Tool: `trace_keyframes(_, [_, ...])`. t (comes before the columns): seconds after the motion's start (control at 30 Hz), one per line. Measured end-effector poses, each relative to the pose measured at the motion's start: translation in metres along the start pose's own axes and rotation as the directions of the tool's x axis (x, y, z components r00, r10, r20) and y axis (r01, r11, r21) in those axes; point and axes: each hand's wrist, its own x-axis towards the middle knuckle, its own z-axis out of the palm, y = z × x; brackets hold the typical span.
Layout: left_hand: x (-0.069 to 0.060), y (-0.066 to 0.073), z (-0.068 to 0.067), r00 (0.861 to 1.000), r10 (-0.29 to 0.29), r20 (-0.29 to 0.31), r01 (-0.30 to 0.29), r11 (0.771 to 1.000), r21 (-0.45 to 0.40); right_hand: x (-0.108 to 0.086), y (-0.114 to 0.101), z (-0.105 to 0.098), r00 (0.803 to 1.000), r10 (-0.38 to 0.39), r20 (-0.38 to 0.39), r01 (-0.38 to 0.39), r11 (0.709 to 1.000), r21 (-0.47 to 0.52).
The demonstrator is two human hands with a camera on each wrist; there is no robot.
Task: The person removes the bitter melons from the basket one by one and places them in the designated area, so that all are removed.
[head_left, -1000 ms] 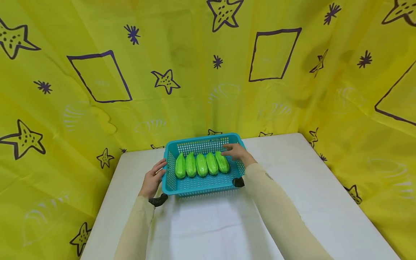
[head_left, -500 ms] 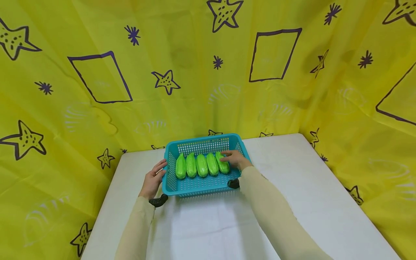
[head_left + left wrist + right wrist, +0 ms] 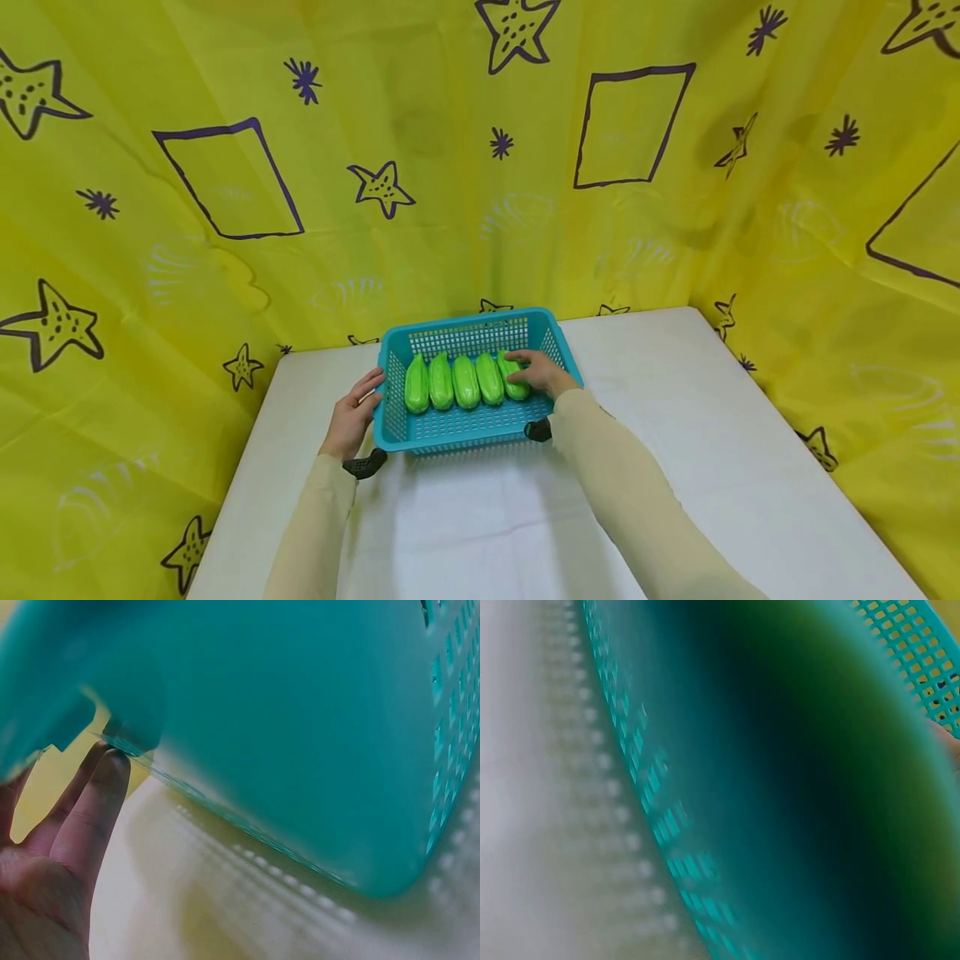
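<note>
A turquoise plastic basket [image 3: 465,437] with perforated walls holds a row of long, glossy, bright green vegetables [image 3: 466,382] that look like zucchini. At the basket's left end is my left hand [image 3: 351,423], its fingertips touching the rim and outer wall. In the left wrist view the fingers [image 3: 86,817] look fairly straight beside the wall. My right hand [image 3: 542,372] reaches over the right side, its fingers and thumb bent over the rightmost green vegetable [image 3: 512,390]. Whether they grip it or merely touch it is unclear. The right wrist view shows mostly blurred basket wall.
The basket stands near the back edge of a white-covered table [image 3: 480,525]. A yellow curtain [image 3: 450,250] with purple starfish and square outlines rises behind and on both sides. Dark wrist-worn devices [image 3: 365,463] sit close to the basket's front corners.
My right hand has come left and down from above the basket's right end onto the rightmost green vegetable. The left hand, the basket and the vegetables show hardly any movement.
</note>
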Motion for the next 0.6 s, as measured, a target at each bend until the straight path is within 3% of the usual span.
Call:
trace_keyframes(0.33, [0.0007,-0.0012,-0.0012,1.000,0.009,0.013,-0.009,1.000,0.008,-0.0018,0.0009,-0.0008,0.999,-0.044,0.009,0.044,0.999,0.028])
trace_keyframes(0.6, [-0.0002,-0.0017,-0.0015,1.000,0.017,0.011,-0.017,1.000,0.008,-0.0031,-0.0013,-0.0016,0.999,-0.025,-0.023,0.025,1.000,0.007])
